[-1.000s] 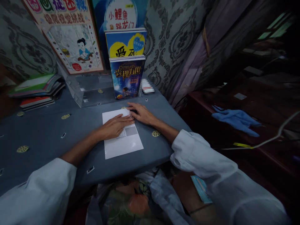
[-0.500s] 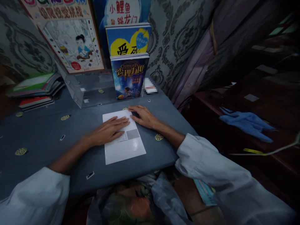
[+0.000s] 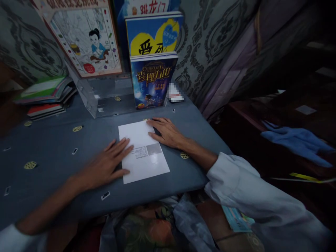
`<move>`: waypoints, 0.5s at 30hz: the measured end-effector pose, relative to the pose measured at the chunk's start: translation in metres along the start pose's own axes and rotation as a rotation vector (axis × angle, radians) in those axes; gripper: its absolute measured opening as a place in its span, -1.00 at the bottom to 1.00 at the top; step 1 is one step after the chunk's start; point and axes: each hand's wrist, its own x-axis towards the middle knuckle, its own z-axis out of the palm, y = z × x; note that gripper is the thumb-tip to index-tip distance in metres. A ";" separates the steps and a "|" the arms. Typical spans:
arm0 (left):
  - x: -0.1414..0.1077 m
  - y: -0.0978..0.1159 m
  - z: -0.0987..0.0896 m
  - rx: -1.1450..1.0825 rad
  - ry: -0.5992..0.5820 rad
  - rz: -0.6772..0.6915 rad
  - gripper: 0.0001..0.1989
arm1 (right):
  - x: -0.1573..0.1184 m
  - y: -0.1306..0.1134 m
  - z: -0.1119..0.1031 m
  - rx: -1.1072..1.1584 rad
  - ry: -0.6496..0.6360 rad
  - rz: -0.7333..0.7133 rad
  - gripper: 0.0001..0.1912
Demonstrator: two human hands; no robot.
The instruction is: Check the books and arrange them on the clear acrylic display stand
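White sheet [image 3: 145,154]: right hand [image 3: 169,133] spread palm-down at far-right corner; left hand [image 3: 106,163] splayed over left edge, contact unclear.

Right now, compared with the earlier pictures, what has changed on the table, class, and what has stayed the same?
The left hand has moved left and back toward the person, from across the white sheet to its left edge, uncovering more printed text. Nothing new has been taken hold of. The right hand stays by the sheet's upper right edge; the dark blue book still stands upright.
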 end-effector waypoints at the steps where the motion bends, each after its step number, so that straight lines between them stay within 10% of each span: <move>1: -0.005 0.009 0.001 -0.006 -0.006 0.034 -0.19 | 0.000 0.000 0.000 -0.003 -0.003 -0.001 -0.48; 15: 0.003 0.020 0.008 0.007 0.011 0.058 -0.28 | 0.007 -0.015 0.007 0.041 -0.067 -0.135 -0.52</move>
